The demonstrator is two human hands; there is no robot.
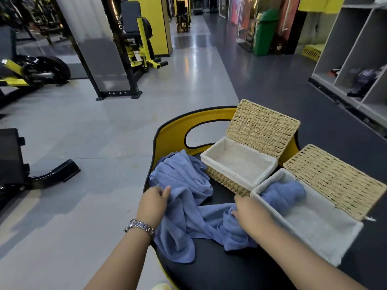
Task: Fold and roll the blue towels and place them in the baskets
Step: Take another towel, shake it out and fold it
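Blue towel [184,208] is lying crumpled on the surface [219,266]; both hands' fingers are pinching it, left hand [154,203], right hand [250,212].

Both arms reach forward, left hand [154,203] and right hand [250,213] with curled fingers.

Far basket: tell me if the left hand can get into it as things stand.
Probably yes. The far basket has its lid tipped back, so the top is open and nothing lies inside. Only the loose towel is between it and the left hand, which now grips that towel.
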